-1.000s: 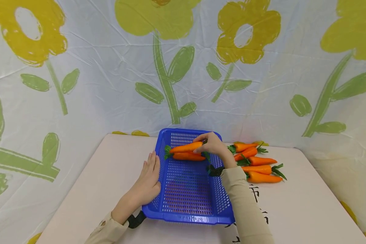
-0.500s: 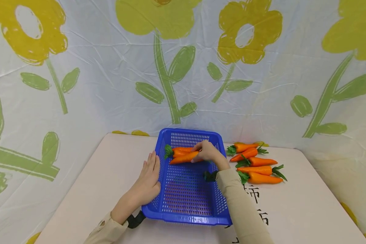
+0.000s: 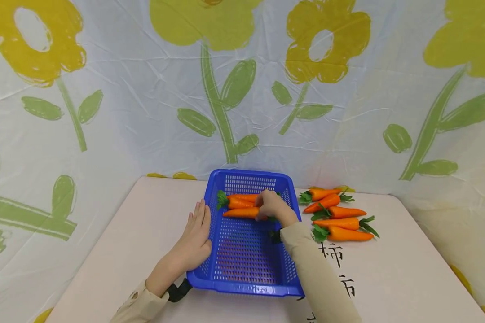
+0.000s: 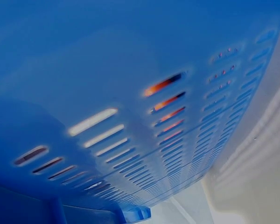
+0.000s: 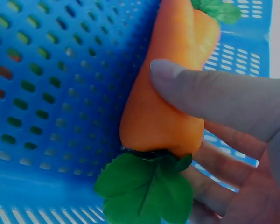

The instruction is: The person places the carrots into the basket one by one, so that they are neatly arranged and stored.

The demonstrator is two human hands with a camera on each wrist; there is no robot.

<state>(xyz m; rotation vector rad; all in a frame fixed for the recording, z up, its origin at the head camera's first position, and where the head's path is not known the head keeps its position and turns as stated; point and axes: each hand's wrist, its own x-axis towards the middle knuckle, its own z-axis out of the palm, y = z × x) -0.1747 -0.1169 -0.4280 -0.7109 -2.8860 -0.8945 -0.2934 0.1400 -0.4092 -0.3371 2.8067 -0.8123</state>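
In the head view, the right hand [image 3: 272,207] is inside the blue basket [image 3: 248,288], holding a carrot [image 3: 240,212] whose tip points left. Behind that carrot, other carrots [image 3: 242,203] lie across the upper part of the basket. The right wrist view shows the thumb [image 5: 177,86] pressed on the thick end of the held carrot [image 5: 154,116], beside its green leaves [image 5: 147,186]. With straight fingers, the left hand [image 3: 193,240] rests flat against the basket's left side. The left wrist view shows the slotted basket wall [image 4: 107,70], with orange visible through some slots.
Several carrots [image 3: 343,212] with green leaves lie on the table [image 3: 404,264] to the right of the basket. Black characters [image 3: 333,255] mark the table near them. A flower-patterned cloth [image 3: 145,103] hangs behind the table.
The right hand has moved down and slightly left with its carrot, from above the other carrots to the near side of them. The left hand keeps its place against the basket.
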